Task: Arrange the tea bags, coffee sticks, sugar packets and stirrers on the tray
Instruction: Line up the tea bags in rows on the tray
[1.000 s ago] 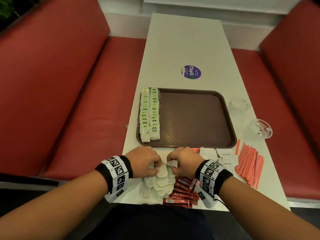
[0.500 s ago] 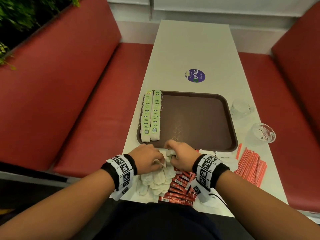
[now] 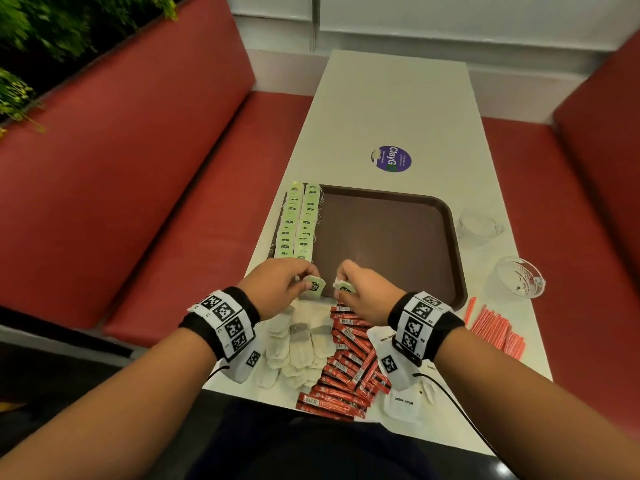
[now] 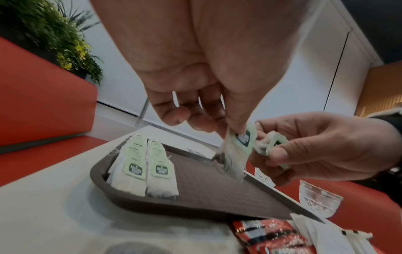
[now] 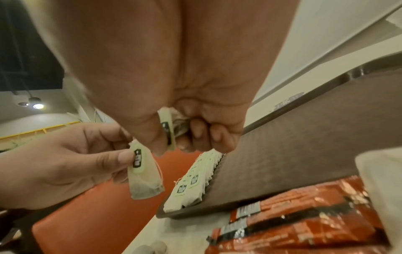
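A brown tray (image 3: 388, 237) lies on the white table with two rows of green-tagged tea bags (image 3: 299, 223) along its left edge. Just above the tray's near rim, my left hand (image 3: 298, 284) pinches a tea bag (image 3: 316, 287) by its green tag; the bag (image 4: 233, 154) hangs down. My right hand (image 3: 349, 285) pinches another tea bag (image 3: 344, 288) with its fingers curled round it (image 5: 168, 130). A pile of loose tea bags (image 3: 298, 348) and red coffee sticks (image 3: 346, 362) lies under my wrists. White sugar packets (image 3: 403, 403) are partly hidden by my right wrist.
Pink stirrers (image 3: 498, 329) lie fanned at the table's right edge. Two clear glass bowls (image 3: 519, 277) (image 3: 479, 225) stand right of the tray. A purple round sticker (image 3: 391, 159) is beyond the tray. Red benches (image 3: 121, 202) flank the table.
Both hands have risen from the tea bag pile and moved forward to the tray's near rim, each now holding one tea bag.
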`<state>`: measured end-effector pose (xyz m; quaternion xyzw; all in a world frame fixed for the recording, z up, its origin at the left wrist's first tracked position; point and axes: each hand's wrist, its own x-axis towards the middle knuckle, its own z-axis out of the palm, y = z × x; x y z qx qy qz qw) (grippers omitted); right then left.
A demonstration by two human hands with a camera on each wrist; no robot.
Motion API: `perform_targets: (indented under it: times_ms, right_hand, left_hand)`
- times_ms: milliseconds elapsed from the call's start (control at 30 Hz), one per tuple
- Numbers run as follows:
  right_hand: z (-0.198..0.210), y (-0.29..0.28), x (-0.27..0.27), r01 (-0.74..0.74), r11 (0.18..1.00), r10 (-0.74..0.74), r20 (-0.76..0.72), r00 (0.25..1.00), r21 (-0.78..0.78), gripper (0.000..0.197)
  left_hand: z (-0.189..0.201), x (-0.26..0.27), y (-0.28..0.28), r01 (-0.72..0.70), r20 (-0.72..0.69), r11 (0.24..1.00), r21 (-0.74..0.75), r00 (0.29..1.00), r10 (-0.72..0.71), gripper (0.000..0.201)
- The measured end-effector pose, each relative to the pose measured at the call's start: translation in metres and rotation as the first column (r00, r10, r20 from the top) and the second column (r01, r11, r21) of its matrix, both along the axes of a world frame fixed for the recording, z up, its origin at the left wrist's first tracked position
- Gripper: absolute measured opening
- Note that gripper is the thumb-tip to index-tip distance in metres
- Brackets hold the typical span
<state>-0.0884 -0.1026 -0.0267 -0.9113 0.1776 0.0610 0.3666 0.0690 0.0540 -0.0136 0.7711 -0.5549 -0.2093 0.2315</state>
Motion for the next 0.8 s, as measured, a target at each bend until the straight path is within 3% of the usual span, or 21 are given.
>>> perform_targets:
  times_ms: [167, 267, 500, 567, 667, 800]
  right_hand:
    - [0.002, -0.006, 0.002, 0.012, 1.000, -0.011, 0.068, 0.998, -0.016, 0.013]
    - [0.008, -0.011, 0.005, 0.037, 0.998, -0.042, 0.116, 0.992, 0.046, 0.006]
    - [0.015, -0.022, 0.024, 0.102, 0.973, -0.143, 0.191, 0.971, 0.208, 0.012]
    - [0.014, -0.024, 0.033, 0.065, 0.983, -0.099, 0.196, 0.976, 0.172, 0.019]
    - [0.010, -0.026, 0.044, 0.069, 0.996, -0.081, 0.214, 0.973, 0.065, 0.011]
    - [0.002, -0.030, 0.057, 0.074, 0.992, -0.091, 0.179, 0.980, 0.101, 0.017]
  left_hand:
    - [0.012, 0.005, -0.003, -0.026, 0.003, 0.997, -0.073, 1.000, 0.026, 0.007]
    - [0.020, 0.011, -0.006, -0.046, 0.018, 0.995, -0.089, 0.999, 0.048, 0.005]
    - [0.027, 0.024, -0.024, -0.076, 0.005, 0.992, -0.105, 0.997, 0.077, 0.003]
    - [0.026, 0.028, -0.033, -0.061, -0.002, 0.992, -0.115, 0.998, 0.061, 0.004]
    - [0.026, 0.033, -0.042, -0.024, 0.006, 0.988, -0.151, 1.000, 0.025, 0.005]
    - [0.016, 0.045, -0.050, -0.037, 0.001, 0.989, -0.143, 0.999, 0.037, 0.006]
